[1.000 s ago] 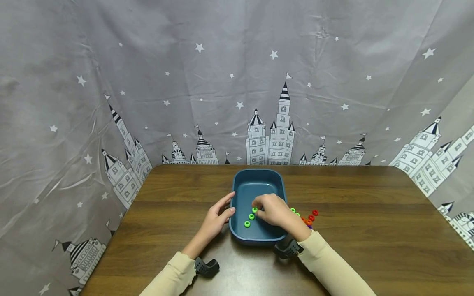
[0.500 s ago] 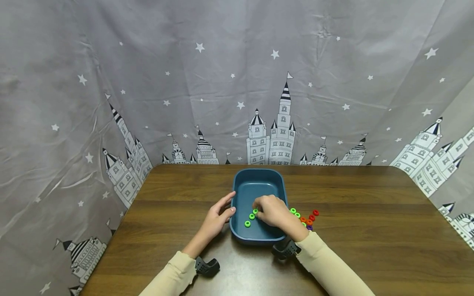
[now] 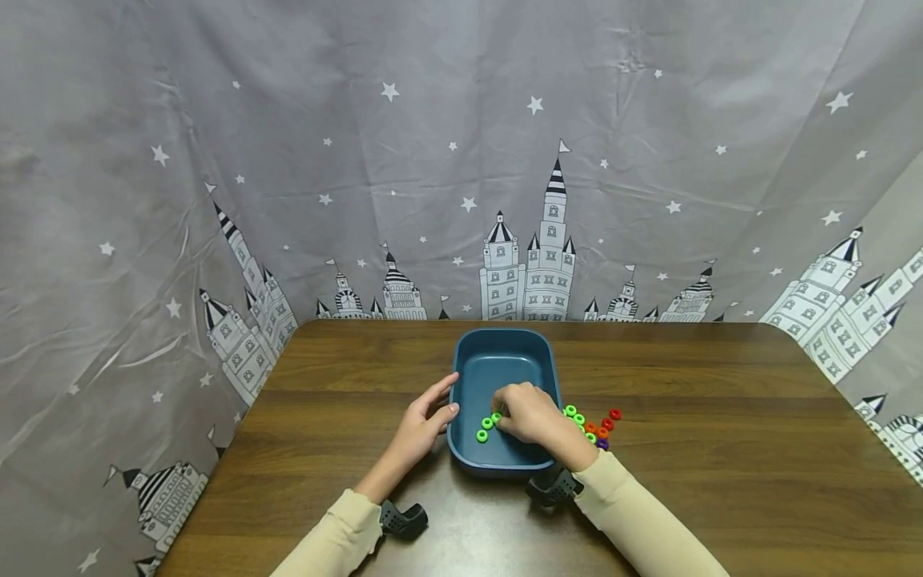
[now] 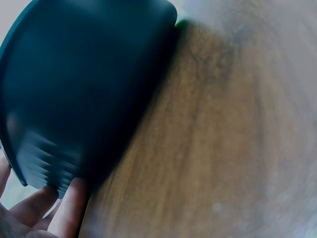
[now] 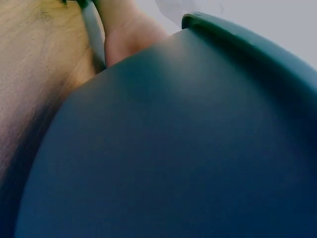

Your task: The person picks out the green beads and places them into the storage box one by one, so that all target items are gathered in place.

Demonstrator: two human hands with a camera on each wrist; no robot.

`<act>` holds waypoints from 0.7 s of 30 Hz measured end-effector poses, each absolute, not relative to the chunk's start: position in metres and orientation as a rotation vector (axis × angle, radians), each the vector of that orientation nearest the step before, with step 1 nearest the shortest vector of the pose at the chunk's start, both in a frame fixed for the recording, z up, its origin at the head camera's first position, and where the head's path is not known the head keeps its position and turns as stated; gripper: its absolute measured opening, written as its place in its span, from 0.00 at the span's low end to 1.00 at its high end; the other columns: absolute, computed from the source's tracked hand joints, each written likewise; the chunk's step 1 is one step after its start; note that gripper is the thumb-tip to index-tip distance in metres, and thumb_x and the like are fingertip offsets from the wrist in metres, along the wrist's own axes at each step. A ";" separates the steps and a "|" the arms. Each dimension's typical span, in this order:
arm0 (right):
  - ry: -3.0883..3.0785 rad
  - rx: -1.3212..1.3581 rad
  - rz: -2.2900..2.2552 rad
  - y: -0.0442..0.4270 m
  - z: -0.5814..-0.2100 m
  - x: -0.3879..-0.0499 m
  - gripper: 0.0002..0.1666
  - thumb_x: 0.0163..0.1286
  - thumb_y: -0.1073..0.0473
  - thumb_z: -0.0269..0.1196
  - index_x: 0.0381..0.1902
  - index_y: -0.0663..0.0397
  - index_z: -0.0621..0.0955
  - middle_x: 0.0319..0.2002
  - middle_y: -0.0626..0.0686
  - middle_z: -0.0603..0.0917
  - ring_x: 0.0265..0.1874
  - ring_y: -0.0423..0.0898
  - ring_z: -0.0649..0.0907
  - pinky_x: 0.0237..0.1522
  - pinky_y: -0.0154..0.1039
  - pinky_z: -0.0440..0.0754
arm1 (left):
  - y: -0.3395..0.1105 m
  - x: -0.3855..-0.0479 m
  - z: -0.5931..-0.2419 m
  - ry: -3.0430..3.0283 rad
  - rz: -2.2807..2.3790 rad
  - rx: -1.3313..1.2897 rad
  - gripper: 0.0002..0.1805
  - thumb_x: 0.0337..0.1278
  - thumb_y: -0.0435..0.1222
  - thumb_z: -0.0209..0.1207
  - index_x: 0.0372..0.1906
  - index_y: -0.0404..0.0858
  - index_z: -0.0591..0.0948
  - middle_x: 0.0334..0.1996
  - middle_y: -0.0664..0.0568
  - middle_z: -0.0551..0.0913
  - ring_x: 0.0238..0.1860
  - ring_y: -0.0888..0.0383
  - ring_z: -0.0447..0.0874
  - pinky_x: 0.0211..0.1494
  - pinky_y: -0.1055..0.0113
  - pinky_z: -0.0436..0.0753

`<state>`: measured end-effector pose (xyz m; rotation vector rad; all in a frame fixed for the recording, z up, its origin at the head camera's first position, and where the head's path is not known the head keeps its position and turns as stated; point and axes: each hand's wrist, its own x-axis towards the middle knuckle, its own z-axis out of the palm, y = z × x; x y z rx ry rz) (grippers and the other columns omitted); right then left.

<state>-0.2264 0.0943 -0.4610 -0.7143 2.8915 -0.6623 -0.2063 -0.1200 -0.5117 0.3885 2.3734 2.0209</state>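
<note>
A dark blue rectangular bin (image 3: 469, 353) stands on the table with several green ring-shaped beads (image 3: 481, 436) on its floor. My left hand (image 3: 421, 425) is against the bin's left side, fingers and thumb fairly straight; the left wrist view shows its fingertips (image 4: 74, 198) touching the ribbed outer wall. Reaching over the right rim, my right hand (image 3: 530, 413) is down inside the bin. Its curled index finger and thumb pinch a green bead (image 3: 496, 417), partly covered by the fingers. In the right wrist view the bin wall (image 5: 163, 148) hides most of that hand.
Right of the bin, a loose cluster of green beads (image 3: 579, 419), orange beads (image 3: 602, 433), red beads (image 3: 614, 414) and a purple bead (image 3: 602, 444) lies on the wooden table (image 3: 721, 449). A grey castle-print curtain (image 3: 461, 160) hangs behind the table.
Inside the bin, my right hand has moved slightly toward me with the green bead at its fingertips. The middle green bead has shifted a little left. My left hand stays put.
</note>
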 end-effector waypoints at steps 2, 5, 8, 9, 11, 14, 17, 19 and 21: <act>2.888 -0.717 -0.665 0.094 -0.461 -0.226 0.03 0.62 0.64 0.73 0.34 0.55 0.88 0.27 0.49 0.85 0.26 0.42 0.78 0.30 0.39 0.77 | -0.120 -0.206 -0.512 2.375 2.019 0.388 0.28 0.72 0.32 0.56 0.74 0.38 0.70 0.71 0.29 0.71 0.65 0.34 0.77 0.52 0.50 0.88; 2.878 -0.719 -0.664 0.094 -0.462 -0.226 0.03 0.62 0.64 0.73 0.34 0.55 0.88 0.27 0.49 0.85 0.27 0.42 0.78 0.31 0.40 0.78 | -0.120 -0.207 -0.513 2.385 2.010 0.386 0.28 0.72 0.32 0.56 0.74 0.39 0.70 0.71 0.30 0.71 0.64 0.34 0.77 0.51 0.51 0.88; 2.863 -0.745 -0.670 0.094 -0.464 -0.226 0.04 0.61 0.65 0.73 0.35 0.56 0.88 0.28 0.50 0.85 0.27 0.43 0.79 0.32 0.41 0.79 | -0.120 -0.207 -0.513 2.393 2.001 0.382 0.28 0.72 0.32 0.56 0.74 0.39 0.70 0.71 0.31 0.71 0.64 0.35 0.78 0.51 0.53 0.88; 2.855 -0.753 -0.676 0.094 -0.464 -0.226 0.04 0.61 0.65 0.72 0.35 0.57 0.88 0.28 0.50 0.85 0.27 0.43 0.79 0.32 0.41 0.79 | -0.120 -0.207 -0.513 2.392 2.002 0.382 0.28 0.72 0.32 0.56 0.74 0.39 0.70 0.71 0.31 0.71 0.64 0.35 0.78 0.51 0.53 0.88; 2.835 -0.782 -0.691 0.094 -0.465 -0.226 0.04 0.61 0.66 0.72 0.35 0.57 0.88 0.27 0.50 0.84 0.27 0.43 0.78 0.32 0.40 0.78 | -0.120 -0.207 -0.513 2.385 2.009 0.388 0.28 0.72 0.32 0.55 0.74 0.39 0.70 0.71 0.30 0.71 0.64 0.35 0.78 0.51 0.53 0.88; 2.801 -0.826 -0.709 0.094 -0.466 -0.227 0.04 0.62 0.66 0.71 0.36 0.58 0.88 0.25 0.49 0.83 0.25 0.42 0.77 0.31 0.38 0.76 | -0.120 -0.207 -0.513 2.368 2.021 0.386 0.28 0.72 0.32 0.56 0.74 0.38 0.70 0.71 0.30 0.71 0.65 0.35 0.77 0.52 0.54 0.88; 2.783 -0.861 -0.710 0.094 -0.466 -0.227 0.05 0.62 0.66 0.71 0.36 0.59 0.88 0.24 0.48 0.81 0.25 0.41 0.76 0.30 0.36 0.74 | -0.120 -0.207 -0.512 2.362 2.027 0.392 0.28 0.72 0.32 0.55 0.74 0.38 0.70 0.71 0.29 0.70 0.65 0.35 0.76 0.52 0.54 0.88; 2.773 -0.874 -0.714 0.093 -0.466 -0.227 0.05 0.62 0.67 0.71 0.37 0.59 0.88 0.23 0.47 0.80 0.24 0.41 0.76 0.29 0.35 0.73 | -0.120 -0.207 -0.512 2.367 2.021 0.394 0.28 0.73 0.32 0.55 0.74 0.38 0.70 0.71 0.29 0.70 0.65 0.35 0.76 0.52 0.55 0.88; 2.759 -0.891 -0.724 0.093 -0.465 -0.227 0.06 0.62 0.67 0.71 0.38 0.59 0.88 0.23 0.47 0.80 0.24 0.40 0.75 0.28 0.34 0.71 | -0.120 -0.206 -0.512 2.375 2.015 0.396 0.28 0.73 0.32 0.55 0.74 0.38 0.69 0.71 0.29 0.70 0.65 0.35 0.77 0.52 0.55 0.88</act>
